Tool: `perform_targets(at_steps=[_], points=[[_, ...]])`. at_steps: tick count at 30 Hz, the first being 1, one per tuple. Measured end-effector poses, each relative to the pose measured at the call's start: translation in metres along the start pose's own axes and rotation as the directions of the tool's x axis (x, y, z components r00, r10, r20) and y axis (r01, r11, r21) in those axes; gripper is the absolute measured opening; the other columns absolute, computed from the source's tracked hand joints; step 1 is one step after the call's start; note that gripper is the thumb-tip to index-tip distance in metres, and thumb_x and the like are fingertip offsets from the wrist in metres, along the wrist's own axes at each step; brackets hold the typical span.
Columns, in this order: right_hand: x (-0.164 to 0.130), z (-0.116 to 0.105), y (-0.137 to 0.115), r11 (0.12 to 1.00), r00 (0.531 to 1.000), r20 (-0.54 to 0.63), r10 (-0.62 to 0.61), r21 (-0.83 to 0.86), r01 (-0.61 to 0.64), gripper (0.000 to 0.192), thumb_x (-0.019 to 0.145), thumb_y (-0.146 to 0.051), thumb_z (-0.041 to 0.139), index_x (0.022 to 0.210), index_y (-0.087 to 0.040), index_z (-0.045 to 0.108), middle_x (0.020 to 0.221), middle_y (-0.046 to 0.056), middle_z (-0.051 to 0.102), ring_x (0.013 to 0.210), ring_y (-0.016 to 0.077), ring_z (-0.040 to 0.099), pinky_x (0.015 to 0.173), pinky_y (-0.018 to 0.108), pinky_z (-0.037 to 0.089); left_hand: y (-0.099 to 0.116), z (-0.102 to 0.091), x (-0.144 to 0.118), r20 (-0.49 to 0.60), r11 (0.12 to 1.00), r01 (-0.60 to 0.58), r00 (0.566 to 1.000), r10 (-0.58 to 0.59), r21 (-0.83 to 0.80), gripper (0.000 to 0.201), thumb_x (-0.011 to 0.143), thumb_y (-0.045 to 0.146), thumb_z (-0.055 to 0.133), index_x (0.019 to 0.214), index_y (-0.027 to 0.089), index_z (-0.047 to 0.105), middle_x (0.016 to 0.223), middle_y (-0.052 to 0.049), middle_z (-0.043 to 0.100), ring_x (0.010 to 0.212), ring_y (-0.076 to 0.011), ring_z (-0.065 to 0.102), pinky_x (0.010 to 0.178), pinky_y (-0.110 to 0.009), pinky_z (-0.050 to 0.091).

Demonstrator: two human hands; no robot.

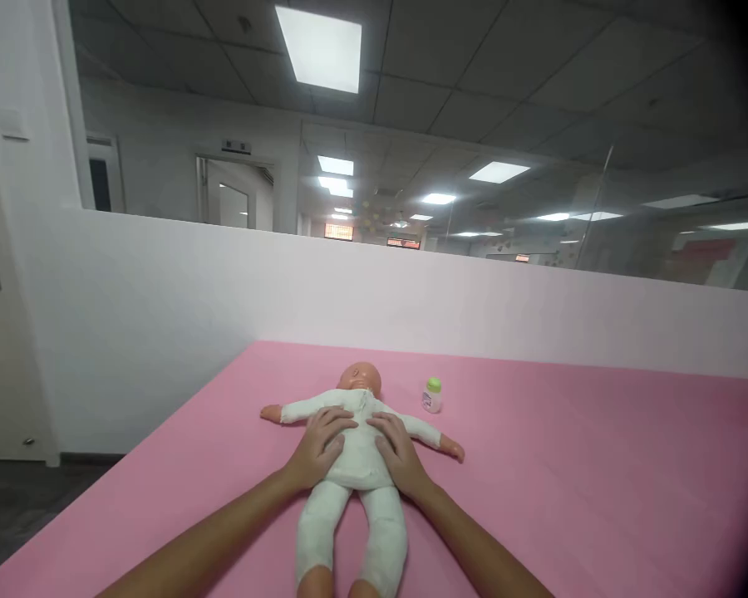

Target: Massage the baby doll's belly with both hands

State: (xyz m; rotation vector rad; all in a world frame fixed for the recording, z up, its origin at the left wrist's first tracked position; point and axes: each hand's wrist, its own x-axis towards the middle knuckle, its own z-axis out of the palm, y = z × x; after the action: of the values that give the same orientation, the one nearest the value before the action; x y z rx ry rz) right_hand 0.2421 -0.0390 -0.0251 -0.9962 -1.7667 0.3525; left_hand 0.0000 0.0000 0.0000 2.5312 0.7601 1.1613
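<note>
Resting left hand (322, 447) and right hand (401, 455), both spread loosely and clamped on nothing, upon opposite sides of a white-clad doll (362, 461) lying on a pink bench (567, 465), perhaps risking twisting it by pressing unevenly.

The pink-topped table (567, 482), as I see it from the near side, has its left edge running obliquely and its surface extending out of view at the right. Directly upon it lies a white-clad doll (362, 463), head toward the far edge, arms spread to either side, legs slightly parted. A small green-capped bottle (432, 400) stands upright to the right of the doll's head, apart from it
</note>
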Motion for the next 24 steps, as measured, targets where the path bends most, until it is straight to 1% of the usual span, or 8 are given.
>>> perform_targets(at_steps=[9, 17, 21, 24], points=[[-0.0005, -0.0011, -0.003, 1.0, 1.0, 0.003, -0.003, 0.024, 0.003, 0.033, 0.1, -0.028, 0.05, 0.128, -0.03, 0.067, 0.134, 0.008, 0.061, 0.132, 0.0272, 0.052, 0.119, 0.051, 0.038, 0.0019, -0.0004, 0.0017, 0.008, 1.0, -0.005, 1.0, 0.005, -0.001, 0.035, 0.1, 0.025, 0.046, 0.128, 0.031, 0.067, 0.139, -0.004, 0.061, 0.137, -0.028, 0.045, 0.119, -0.051, 0.034], [0.0007, -0.002, -0.0074, 1.0, 1.0, -0.02, -0.002, 0.029, 0.003, 0.028, 0.098, -0.024, 0.051, 0.12, -0.028, 0.069, 0.12, 0.008, 0.063, 0.122, 0.0266, 0.057, 0.113, 0.049, 0.043, 0.0013, 0.0005, 0.0025, 0.002, 1.0, -0.01, 1.0, 0.01, 0.005, 0.035, 0.101, 0.026, 0.045, 0.127, 0.03, 0.068, 0.136, -0.005, 0.062, 0.136, -0.028, 0.046, 0.118, -0.051, 0.036], [0.0008, -0.002, -0.0072, 1.0, 1.0, -0.017, -0.005, 0.028, 0.006, 0.029, 0.098, -0.025, 0.051, 0.121, -0.028, 0.069, 0.122, 0.008, 0.063, 0.124, 0.0267, 0.056, 0.114, 0.049, 0.042, 0.0021, 0.0003, 0.0028, 0.0, 1.0, -0.013, 1.0, 0.013, 0.015, 0.035, 0.1, 0.026, 0.045, 0.127, 0.031, 0.068, 0.136, -0.004, 0.063, 0.135, -0.0278, 0.047, 0.117, -0.051, 0.036], [0.0006, -0.0023, -0.0068, 0.999, 1.0, -0.008, 0.003, 0.037, -0.002, 0.03, 0.099, -0.025, 0.05, 0.123, -0.029, 0.068, 0.129, 0.008, 0.062, 0.129, 0.0263, 0.054, 0.117, 0.049, 0.04, 0.0032, -0.0003, 0.003, 0.004, 1.0, -0.01, 1.0, 0.009, 0.013, 0.035, 0.101, 0.026, 0.045, 0.128, 0.03, 0.068, 0.136, -0.005, 0.063, 0.135, -0.0283, 0.047, 0.117, -0.051, 0.036]])
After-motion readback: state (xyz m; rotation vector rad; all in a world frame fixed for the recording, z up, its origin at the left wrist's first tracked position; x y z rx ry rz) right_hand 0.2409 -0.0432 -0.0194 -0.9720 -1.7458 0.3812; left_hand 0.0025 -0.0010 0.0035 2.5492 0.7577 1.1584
